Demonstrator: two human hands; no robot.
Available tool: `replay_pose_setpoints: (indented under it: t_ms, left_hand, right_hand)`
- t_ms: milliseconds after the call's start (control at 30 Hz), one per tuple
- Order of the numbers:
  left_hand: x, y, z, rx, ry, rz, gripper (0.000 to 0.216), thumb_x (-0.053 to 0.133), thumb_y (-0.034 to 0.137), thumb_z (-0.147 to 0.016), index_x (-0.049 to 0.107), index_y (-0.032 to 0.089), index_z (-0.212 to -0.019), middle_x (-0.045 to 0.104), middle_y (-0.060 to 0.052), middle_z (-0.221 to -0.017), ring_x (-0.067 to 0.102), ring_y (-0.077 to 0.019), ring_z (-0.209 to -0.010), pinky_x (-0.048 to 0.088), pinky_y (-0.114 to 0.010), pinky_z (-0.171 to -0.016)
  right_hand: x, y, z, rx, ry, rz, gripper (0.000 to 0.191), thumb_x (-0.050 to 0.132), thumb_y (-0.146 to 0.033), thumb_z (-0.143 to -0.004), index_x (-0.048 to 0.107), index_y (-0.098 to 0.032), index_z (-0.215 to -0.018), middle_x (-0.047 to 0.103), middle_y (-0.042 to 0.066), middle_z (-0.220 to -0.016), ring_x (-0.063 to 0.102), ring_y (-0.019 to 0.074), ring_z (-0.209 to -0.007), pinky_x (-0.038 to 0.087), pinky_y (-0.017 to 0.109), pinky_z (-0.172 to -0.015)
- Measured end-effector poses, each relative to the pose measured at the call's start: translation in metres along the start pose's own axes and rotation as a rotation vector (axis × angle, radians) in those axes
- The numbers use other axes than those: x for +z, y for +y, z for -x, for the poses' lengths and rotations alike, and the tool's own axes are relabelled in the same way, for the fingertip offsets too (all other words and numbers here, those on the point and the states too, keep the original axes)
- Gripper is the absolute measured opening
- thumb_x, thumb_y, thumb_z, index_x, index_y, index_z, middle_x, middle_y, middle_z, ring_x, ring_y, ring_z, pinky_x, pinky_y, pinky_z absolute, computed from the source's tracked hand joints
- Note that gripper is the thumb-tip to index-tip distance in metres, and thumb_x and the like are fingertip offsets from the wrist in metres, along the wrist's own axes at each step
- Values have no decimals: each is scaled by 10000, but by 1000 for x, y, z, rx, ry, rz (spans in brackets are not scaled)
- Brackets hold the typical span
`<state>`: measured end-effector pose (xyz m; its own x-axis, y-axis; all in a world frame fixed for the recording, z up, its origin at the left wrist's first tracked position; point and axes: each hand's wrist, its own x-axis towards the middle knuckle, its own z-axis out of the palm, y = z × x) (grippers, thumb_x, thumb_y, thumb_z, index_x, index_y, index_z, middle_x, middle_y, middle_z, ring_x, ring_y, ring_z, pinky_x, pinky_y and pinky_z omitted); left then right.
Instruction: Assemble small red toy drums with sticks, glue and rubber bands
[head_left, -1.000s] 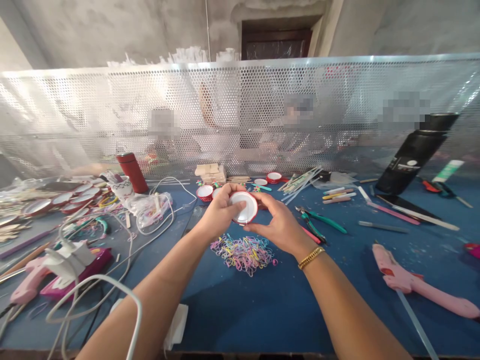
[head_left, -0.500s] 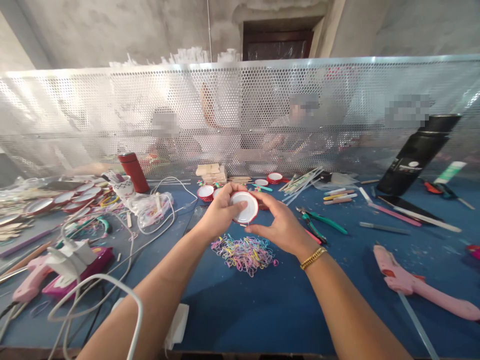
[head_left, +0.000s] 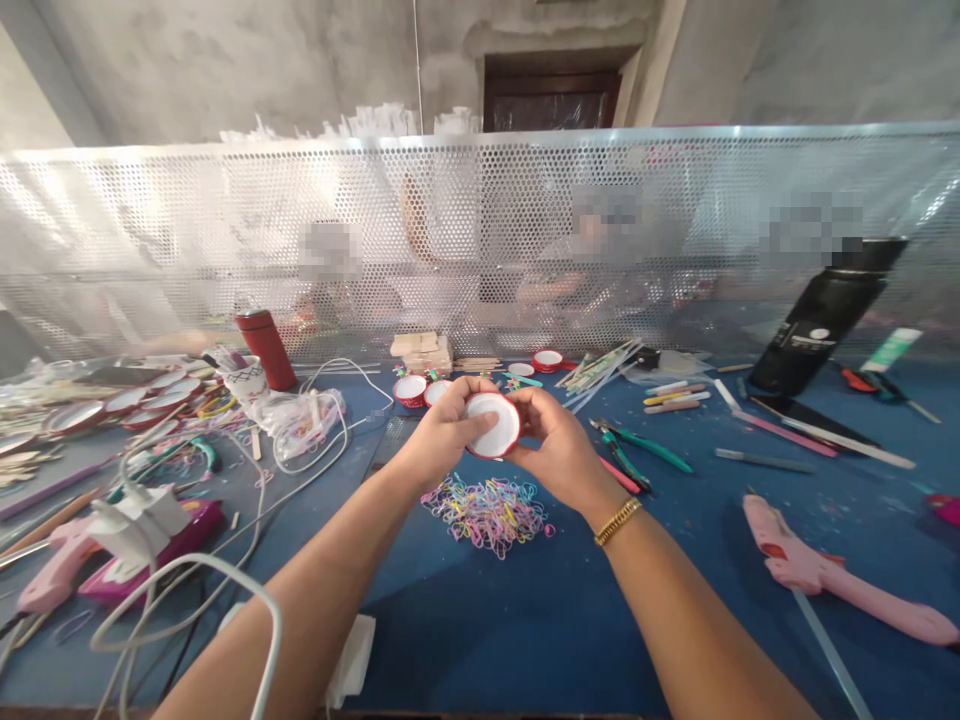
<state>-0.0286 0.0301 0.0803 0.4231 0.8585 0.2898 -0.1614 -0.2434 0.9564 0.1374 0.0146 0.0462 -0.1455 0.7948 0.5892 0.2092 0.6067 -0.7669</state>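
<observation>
**Item in hand:** red-rimmed lid (head_left: pixel 493 424), round, white face turned toward the camera. Held clear of the blue table (head_left: pixel 480 620), near the middle of the view, just beyond a heap of coloured rubber bands (head_left: pixel 487 510).

**Left hand** (head_left: pixel 439 435): closed on the lid's left edge, thumb laid across the white face, fingers curled behind.

**Right hand** (head_left: pixel 559 450): closed on the lid's right edge, fingertips wrapped over the rim. Gold bracelet (head_left: pixel 618 521) at the wrist.

**Behind the hands:** small red-rimmed cups (head_left: pixel 410 389) side by side on the table. Stack of wooden blocks (head_left: pixel 422 350) farther back.

**To the right:**
- green-handled pliers (head_left: pixel 637 450), flat on the table near the right wrist
- loose sticks and pens (head_left: pixel 675 390) beyond the pliers
- black bottle (head_left: pixel 821 320) at the far right, by the screen
- pink glue gun (head_left: pixel 817 570), lying well apart from the hands

**To the left:**
- red flask (head_left: pixel 264 347), upright
- white cable (head_left: pixel 225 575), looping toward the near edge
- white plug adapter (head_left: pixel 139 515), resting on clutter — what lies beneath only partly visible

**At the back:** perforated metal screen (head_left: pixel 480 230) across the full width of the table. Other people behind it, blurred.
</observation>
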Motion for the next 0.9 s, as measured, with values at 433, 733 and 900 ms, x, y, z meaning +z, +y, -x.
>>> replay_pose_setpoints:
  t_ms: [433,733,900]
  left_hand:
    - [2,6,2,20,-14,-28,335,704,332,-764,505,190,-993,546,9,-787,472,-97,-622,365,-235,-556]
    - [1,-2,-3,68,71,-160,303,659,290,-790,488,178,-1014,571,-4,-841,518,-103,-638,425,-227,-554]
    - [3,-3,-3,44,79,-156,299,634,269,-807,554,177,-1080,628,-44,-930,572,-133,-717,458,-250,-608]
  right_hand:
    - [-1,-11,2,148,-64,-307,290,702,-400,-800,549,-252,-996,657,44,-1000,649,196,-904,585,379,-796]
    - [1,-1,0,238,127,-369,353,583,-560,-874,624,-210,-884,594,-10,-703,545,122,-596,452,255,-549]
    - [1,2,0,276,129,-332,309,686,-499,-809,621,-197,-801,572,-33,-616,500,102,-526,392,238,-496]
